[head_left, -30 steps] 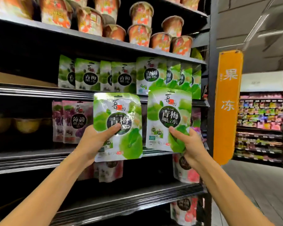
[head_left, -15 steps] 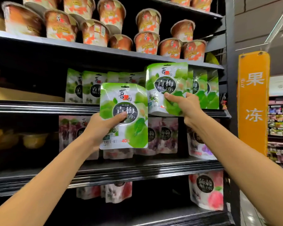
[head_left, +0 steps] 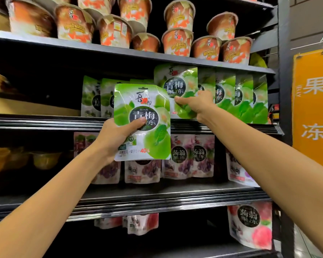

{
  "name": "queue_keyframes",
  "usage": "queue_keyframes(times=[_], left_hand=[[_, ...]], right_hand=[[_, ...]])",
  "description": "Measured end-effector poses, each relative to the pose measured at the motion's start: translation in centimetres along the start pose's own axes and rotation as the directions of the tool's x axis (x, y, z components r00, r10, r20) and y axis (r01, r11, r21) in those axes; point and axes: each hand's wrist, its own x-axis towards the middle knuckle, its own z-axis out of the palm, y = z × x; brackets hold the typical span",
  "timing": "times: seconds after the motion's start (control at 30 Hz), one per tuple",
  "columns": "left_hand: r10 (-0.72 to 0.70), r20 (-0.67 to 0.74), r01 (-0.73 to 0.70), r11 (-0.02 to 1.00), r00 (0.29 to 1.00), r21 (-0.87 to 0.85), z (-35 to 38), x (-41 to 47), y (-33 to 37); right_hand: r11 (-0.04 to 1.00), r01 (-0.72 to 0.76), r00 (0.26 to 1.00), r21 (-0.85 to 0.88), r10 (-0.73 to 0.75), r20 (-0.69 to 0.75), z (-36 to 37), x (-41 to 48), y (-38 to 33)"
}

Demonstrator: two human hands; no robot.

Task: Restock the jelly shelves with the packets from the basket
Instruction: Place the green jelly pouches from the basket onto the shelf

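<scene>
**Head view of a jelly aisle.** The right hand (head_left: 196, 106), arm extended, pinches the lower part of a green packet (head_left: 175, 84) and holds it upright at the front of the middle shelf (head_left: 45, 121), just left of the standing row of matching packets (head_left: 246, 97). Whether its base rests on the shelf cannot be told. The left hand (head_left: 116, 140) grasps a second green packet (head_left: 144, 116) by its lower left side, thumb across the printed face, in front of the shelf edge. The basket is not in view. Purple packets (head_left: 185, 155) stand on the shelf below, and jelly cups (head_left: 177, 41) crowd the shelf above.

Risks, as judged:
- If let go before its base is seated, the right-hand packet may tip forward over the shelf lip.
- If pushed in too hard, it may knock over the upright row beside it.
- If raised too high, it may catch the underside of the cup shelf.
- The one-sided grasp on the second green packet may let it swing or slip
</scene>
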Motion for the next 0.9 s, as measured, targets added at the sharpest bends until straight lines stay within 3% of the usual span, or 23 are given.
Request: queue_keyframes(times=[0.23,0.37,0.73,0.8,0.9], left_hand=[[0.002,-0.024,-0.003,1.0,1.0,-0.02,0.2,0.3,-0.3],[-0.003,-0.029,0.002,1.0,1.0,-0.027,0.2,0.4,-0.1],[0.005,-0.023,-0.006,1.0,1.0,-0.019,0.4,0.8,0.8],[-0.032,-0.022,0.031,0.999,0.999,-0.045,0.5,0.8,1.1],[-0.077,-0.023,0.075,0.994,0.997,-0.078,0.8,0.9,1.5]], right_hand=[[0.984,0.103,0.995,-0.145,-0.101,0.016,-0.8,-0.5,0.8],[0.938,0.194,0.97,-0.287,-0.227,-0.086,-1.5,-1.1,0.8],[0.879,0.215,0.944,-0.425,-0.299,-0.141,-1.4,-1.4,1.4],[0.851,0.253,0.922,-0.46,-0.356,-0.15,-1.4,-1.8,1.4],[0.781,0.375,0.833,-0.5,-0.52,-0.188,-1.2,-3.1,0.9]])
